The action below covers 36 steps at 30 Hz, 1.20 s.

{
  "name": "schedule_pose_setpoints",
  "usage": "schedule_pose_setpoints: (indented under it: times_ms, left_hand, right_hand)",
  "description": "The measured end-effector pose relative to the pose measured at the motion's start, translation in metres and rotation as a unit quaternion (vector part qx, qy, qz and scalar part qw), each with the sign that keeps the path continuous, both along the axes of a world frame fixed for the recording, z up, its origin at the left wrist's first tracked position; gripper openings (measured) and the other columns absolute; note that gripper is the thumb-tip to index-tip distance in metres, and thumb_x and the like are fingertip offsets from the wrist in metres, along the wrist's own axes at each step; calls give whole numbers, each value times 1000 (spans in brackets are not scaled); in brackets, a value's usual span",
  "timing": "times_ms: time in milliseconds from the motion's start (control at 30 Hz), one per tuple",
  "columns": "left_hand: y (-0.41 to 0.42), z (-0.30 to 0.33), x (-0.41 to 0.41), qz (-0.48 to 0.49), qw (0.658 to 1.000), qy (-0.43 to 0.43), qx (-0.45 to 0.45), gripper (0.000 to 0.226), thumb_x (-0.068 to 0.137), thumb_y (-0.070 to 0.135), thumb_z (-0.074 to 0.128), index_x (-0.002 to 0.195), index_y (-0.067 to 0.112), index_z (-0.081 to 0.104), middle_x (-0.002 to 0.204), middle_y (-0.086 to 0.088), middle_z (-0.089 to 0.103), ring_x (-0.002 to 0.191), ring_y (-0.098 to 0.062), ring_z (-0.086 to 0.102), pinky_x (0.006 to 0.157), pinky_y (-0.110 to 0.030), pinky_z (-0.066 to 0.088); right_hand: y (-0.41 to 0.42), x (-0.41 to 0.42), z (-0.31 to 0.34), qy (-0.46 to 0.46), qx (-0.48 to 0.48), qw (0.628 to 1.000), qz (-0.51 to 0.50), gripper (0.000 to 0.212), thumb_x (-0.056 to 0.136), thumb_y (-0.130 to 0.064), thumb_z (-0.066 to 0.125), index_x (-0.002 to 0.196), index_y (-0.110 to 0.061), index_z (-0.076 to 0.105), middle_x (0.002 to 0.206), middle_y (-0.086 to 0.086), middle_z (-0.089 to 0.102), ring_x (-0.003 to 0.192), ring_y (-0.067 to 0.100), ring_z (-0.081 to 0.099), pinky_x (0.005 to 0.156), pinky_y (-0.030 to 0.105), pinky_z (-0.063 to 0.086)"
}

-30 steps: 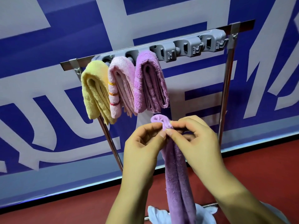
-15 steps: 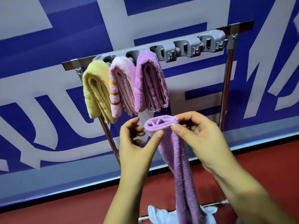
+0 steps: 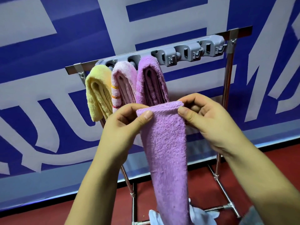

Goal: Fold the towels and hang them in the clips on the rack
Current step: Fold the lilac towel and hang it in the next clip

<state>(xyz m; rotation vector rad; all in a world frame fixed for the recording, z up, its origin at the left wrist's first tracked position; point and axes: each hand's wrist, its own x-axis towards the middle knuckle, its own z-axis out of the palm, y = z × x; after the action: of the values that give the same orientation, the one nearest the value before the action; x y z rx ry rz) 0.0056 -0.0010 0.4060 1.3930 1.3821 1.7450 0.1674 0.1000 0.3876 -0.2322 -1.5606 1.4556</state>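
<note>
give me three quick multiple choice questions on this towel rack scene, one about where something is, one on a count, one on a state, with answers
1. Where does the yellow towel hang among the towels on the rack?
A. far left
B. middle
C. far right

2. How many towels already hang in the clips?
A. two
B. three
C. five

3. What is the state of the purple towel in front?
A. clipped on the rack
B. lying on the floor
C. held by both hands

Answers:
1. A, it hangs left of the pink striped towel and the hung purple towel.
2. B, yellow, pink and purple hang there, and the grey clips to their right are empty.
3. C, the left hand and right hand pinch its top edge below the clips.
</note>
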Motion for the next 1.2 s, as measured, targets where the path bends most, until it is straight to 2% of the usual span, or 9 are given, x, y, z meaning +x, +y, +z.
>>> schedule_pose_setpoints:
  times_ms: [167,267,400,533,700,767,867,1000,1200]
  left_hand:
    - [3,2,-2,69,997,13,24,15,68,14,77,81,17,69,69,9,69,67,-2,59,64,-15,48]
    - [-2,17,-12,81,982,172,-11,12,76,22,71,88,22,68,82,11,69,76,-1,61,71,-16,48]
    - [-8,46,-17,43,922,383,-38,51,72,42,75,118,26,60,113,11,65,104,2,61,90,-15,48]
    - [0,63,-8,0,872,488,-50,50,65,54,74,109,33,64,99,17,68,96,4,61,82,-13,49]
    - [8,75,-9,-36,874,481,-51,23,70,50,75,87,40,63,85,24,67,78,9,60,69,-7,44]
    - [12,79,-8,-27,872,487,-37,18,70,43,74,84,39,62,78,27,64,74,11,57,67,-4,41]
    - [20,86,-10,-12,888,459,-32,14,74,35,74,83,32,64,71,27,62,67,11,55,59,-2,39]
    - [26,96,-21,5,886,461,-50,25,68,49,75,86,33,70,86,13,70,81,2,60,74,-16,48]
    - [30,106,-24,15,876,474,-85,28,68,50,78,89,32,71,87,17,70,85,3,62,81,-22,46]
  right_hand:
    - [-2,-9,-1,24,-25,999,-19,17,68,-17,65,85,-17,65,75,-4,67,73,5,61,70,16,52]
    - [0,-11,8,23,-7,1000,-18,16,68,-16,66,84,-18,66,70,-6,68,70,3,62,67,14,50]
    - [-5,-17,14,10,45,999,-13,19,70,-10,69,86,-19,62,67,-6,68,70,3,61,71,15,51]
    - [-10,-24,17,-1,68,998,-17,25,74,-5,73,83,-20,55,64,-5,66,70,7,62,71,20,52]
    - [-8,-21,19,30,32,999,15,7,84,-12,61,81,-16,56,61,-2,61,57,1,58,58,12,48]
    - [0,-17,10,39,-37,996,70,8,83,-19,53,90,-15,56,71,-1,68,66,5,64,63,16,51]
    - [13,-11,-24,-58,-17,994,94,15,87,-15,55,101,-18,56,83,-3,71,79,2,65,74,15,50]
    - [19,-9,-76,-170,-25,982,77,31,85,12,55,94,-18,60,91,6,66,80,-1,61,74,15,49]
    - [29,-3,-86,-180,16,983,-25,24,71,-3,77,79,-23,67,76,-7,67,74,3,60,78,21,48]
